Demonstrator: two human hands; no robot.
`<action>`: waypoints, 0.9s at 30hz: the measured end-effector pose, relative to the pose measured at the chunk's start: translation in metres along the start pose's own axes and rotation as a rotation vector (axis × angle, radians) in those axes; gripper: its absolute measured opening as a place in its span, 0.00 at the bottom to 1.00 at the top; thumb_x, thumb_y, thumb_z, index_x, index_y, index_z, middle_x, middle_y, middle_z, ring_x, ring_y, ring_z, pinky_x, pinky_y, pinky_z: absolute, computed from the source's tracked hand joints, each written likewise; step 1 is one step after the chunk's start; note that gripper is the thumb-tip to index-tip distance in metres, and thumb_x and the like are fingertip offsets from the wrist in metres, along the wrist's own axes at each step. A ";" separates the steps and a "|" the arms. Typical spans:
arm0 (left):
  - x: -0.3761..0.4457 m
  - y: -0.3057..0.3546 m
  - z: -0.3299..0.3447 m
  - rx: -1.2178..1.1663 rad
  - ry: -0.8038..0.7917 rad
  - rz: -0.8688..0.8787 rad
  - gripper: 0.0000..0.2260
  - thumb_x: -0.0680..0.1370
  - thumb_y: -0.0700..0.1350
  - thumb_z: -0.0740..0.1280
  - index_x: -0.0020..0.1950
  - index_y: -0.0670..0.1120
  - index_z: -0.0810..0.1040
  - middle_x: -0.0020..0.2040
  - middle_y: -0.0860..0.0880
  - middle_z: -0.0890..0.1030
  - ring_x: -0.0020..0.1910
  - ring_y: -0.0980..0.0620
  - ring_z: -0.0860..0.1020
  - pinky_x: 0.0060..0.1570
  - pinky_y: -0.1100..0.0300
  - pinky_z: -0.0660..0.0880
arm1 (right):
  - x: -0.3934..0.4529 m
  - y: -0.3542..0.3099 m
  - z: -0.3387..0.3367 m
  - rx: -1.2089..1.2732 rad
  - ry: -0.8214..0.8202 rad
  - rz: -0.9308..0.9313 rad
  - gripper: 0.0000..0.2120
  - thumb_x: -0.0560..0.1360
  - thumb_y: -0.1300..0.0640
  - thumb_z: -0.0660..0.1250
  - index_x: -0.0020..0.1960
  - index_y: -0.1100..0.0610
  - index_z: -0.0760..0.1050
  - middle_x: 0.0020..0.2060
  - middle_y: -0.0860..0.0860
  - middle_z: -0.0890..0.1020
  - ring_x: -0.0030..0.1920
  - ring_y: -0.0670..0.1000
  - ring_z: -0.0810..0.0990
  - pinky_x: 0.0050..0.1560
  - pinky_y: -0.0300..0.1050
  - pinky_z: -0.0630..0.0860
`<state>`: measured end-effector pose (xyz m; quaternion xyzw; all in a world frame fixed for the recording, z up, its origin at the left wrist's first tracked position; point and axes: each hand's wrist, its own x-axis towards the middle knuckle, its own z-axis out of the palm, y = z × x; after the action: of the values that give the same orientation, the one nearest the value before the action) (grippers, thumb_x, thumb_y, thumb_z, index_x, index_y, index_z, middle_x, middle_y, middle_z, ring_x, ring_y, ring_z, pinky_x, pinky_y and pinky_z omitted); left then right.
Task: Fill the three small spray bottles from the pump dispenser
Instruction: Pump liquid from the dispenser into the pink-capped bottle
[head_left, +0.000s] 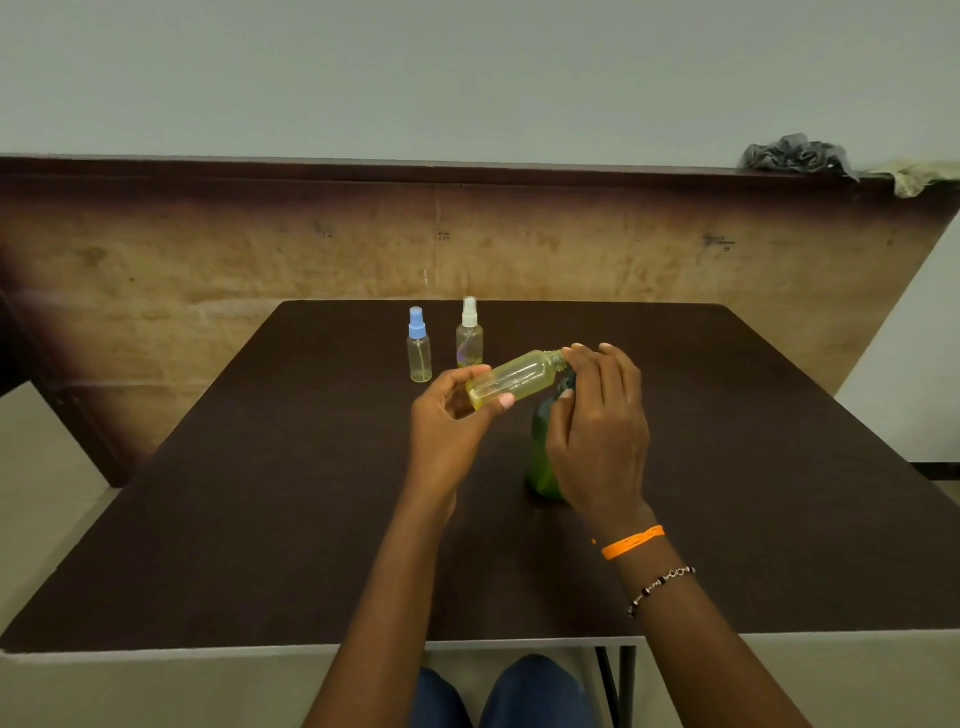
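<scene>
Left hand: your left hand (451, 415) pinches the base end of the uncapped bottle (514, 383), thumb near you, fingers behind it.
Uncapped bottle: it lies tilted almost flat in the air above the table (260, 493), its open threaded neck pointing right and slightly up, yellowish liquid inside.
Right hand: your right hand (597, 415) is at the bottle's neck with fingertips curled there; whether they pinch the neck or press the pump head beneath, you cannot tell.
Pump dispenser: the green pump dispenser (540, 462) stands just below the neck, mostly hidden behind your right hand.
Other bottles: the blue-capped bottle (418, 345) and the white-capped bottle (469, 335) stand upright and capped farther off, to the left.
Spill risk: with the bottle this flat, liquid could run out of the open mouth if you drop the neck any lower.
Miss risk: if the spout is not lined up with the narrow mouth, a pump stroke would likely squirt onto your fingers or the table.
Tip risk: pressing off-centre could rock the dispenser.
</scene>
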<state>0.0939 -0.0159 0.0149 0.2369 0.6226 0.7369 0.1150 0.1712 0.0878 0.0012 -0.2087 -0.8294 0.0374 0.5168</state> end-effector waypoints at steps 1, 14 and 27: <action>0.000 -0.001 0.000 0.001 -0.001 0.000 0.16 0.70 0.35 0.72 0.57 0.43 0.77 0.49 0.53 0.81 0.45 0.65 0.80 0.47 0.71 0.76 | -0.003 0.001 0.002 -0.013 0.002 -0.006 0.20 0.73 0.63 0.55 0.62 0.65 0.73 0.59 0.58 0.77 0.64 0.57 0.69 0.66 0.53 0.68; 0.000 0.001 0.000 0.020 0.000 0.013 0.15 0.70 0.35 0.72 0.56 0.44 0.78 0.47 0.54 0.81 0.44 0.65 0.80 0.48 0.69 0.77 | 0.006 0.003 -0.003 0.005 0.021 -0.047 0.20 0.70 0.63 0.54 0.57 0.66 0.75 0.54 0.59 0.79 0.61 0.56 0.70 0.70 0.54 0.62; 0.000 -0.002 -0.001 0.007 -0.001 -0.005 0.15 0.70 0.36 0.73 0.56 0.45 0.78 0.49 0.53 0.82 0.47 0.63 0.80 0.48 0.68 0.77 | 0.009 0.002 -0.005 -0.019 0.005 -0.041 0.19 0.69 0.62 0.54 0.55 0.65 0.76 0.49 0.59 0.78 0.56 0.59 0.74 0.71 0.52 0.59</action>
<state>0.0932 -0.0165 0.0126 0.2361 0.6255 0.7344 0.1165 0.1728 0.0919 0.0104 -0.1965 -0.8325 0.0186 0.5177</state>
